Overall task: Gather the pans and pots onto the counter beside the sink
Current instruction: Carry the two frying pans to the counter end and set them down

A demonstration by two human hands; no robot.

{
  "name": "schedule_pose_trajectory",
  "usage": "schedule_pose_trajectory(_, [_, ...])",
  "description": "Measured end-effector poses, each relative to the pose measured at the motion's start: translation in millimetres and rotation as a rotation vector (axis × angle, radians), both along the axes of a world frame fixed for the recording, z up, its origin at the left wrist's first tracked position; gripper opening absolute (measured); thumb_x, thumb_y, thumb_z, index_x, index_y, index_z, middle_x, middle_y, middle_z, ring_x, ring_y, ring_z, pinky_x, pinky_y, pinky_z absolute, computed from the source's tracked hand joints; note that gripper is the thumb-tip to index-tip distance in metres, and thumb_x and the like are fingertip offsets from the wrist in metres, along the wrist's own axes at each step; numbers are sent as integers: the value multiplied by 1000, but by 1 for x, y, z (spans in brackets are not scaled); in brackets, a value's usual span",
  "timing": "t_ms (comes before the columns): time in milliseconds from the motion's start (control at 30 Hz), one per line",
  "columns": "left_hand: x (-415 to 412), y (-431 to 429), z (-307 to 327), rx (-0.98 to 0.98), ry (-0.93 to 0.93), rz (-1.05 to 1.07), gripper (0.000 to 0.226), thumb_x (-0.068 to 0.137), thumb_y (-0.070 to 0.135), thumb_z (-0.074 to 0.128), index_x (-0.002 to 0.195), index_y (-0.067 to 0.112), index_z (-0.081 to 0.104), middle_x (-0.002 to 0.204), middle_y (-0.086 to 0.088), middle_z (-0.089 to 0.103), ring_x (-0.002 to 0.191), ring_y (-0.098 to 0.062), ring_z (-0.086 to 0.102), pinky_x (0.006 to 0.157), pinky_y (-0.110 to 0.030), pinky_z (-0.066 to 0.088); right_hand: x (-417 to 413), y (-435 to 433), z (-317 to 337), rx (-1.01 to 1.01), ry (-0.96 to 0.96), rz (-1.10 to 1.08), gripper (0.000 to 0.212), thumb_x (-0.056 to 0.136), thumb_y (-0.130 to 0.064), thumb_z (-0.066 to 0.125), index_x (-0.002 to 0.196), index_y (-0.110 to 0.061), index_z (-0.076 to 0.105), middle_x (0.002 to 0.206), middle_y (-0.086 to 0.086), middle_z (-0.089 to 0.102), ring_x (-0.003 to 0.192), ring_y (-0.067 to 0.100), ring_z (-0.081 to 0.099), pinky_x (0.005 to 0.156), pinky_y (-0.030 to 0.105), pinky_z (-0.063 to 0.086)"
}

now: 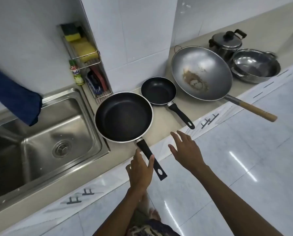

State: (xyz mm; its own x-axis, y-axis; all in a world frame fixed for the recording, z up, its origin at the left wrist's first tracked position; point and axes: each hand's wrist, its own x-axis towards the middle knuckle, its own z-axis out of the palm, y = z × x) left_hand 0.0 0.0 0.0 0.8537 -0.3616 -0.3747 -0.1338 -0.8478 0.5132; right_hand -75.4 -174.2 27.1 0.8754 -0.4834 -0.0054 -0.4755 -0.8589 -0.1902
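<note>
Nearest the camera, the left hand (139, 169) sits at the black handle of the large frying pan (123, 116), thumb on one side of the handle and fingers on the other, loosely closing round it; whether the grip is firm cannot be told. The handle juts out past the counter's front edge over the pale floor. Just beside it, the right hand (186, 150) hovers open above the counter edge (166, 135) with fingers spread, touching nothing. The large frying pan rests on the counter right beside the sink (40, 138), its rim reaching over the sink's steel border. Touching its far right rim is the small frying pan (158, 90), also black inside, with its handle pointing toward the counter's front edge. Farther right lies the wok (201, 72), grey metal with a brown scorched patch near its bottom, its wooden handle sticking out beyond the counter. Behind the wok stand a lidded steel pot (226, 43) and, just beside it, a steel two-handled pan (255, 65). Against the tiled wall by the sink, a wire rack (91, 68) holds yellow sponges, with a green-capped bottle (76, 72) next to it. A blue cloth (14, 94) hangs over the sink's far left side.
</note>
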Motion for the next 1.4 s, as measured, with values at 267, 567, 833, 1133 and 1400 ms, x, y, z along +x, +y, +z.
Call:
schedule_pose_trajectory(267, [26,-37,-22,-296,300,335,58,99,45,54,144,16,32,114,2,67,96,-9,71,76,-15,56,50,-79,-23,-84,45,-91,50,93,-30,62,137,-6,53,135,24,54,119,46,52,90,55,53])
schedule_pose_trajectory(567, [22,-64,-32,-408,452,586,15,105,37,44,112,26,36,75,18,44,47,24,52,42,2,36,101,-120,-52,95,5,-177,51,98,-25,51,145,-9,38,112,17,61,90,41,63,62,45,51])
schedule_pose_trajectory(833, [18,-74,-28,-473,485,754,54,101,48,47,128,1,43,119,-37,56,112,-64,52,99,-68,47,115,-143,-54,592,-30,-246,34,101,-42,48,113,-10,46,82,20,63,59,44,65,36,41,52])
schedule_pose_trajectory(1133, [1,-86,-20,-493,376,931,48,97,57,50,98,10,59,70,-6,64,54,-16,61,47,-24,49,105,-157,-64,727,-90,-173,31,100,-44,47,97,-13,47,69,14,58,37,31,58,24,23,35])
schedule_pose_trajectory(1400, [-15,-97,-9,-473,222,1009,47,99,52,50,81,9,58,55,0,52,46,-11,49,45,-24,43,79,-166,-57,729,-97,-110,30,100,-41,49,97,-12,51,67,12,58,45,32,59,28,26,40])
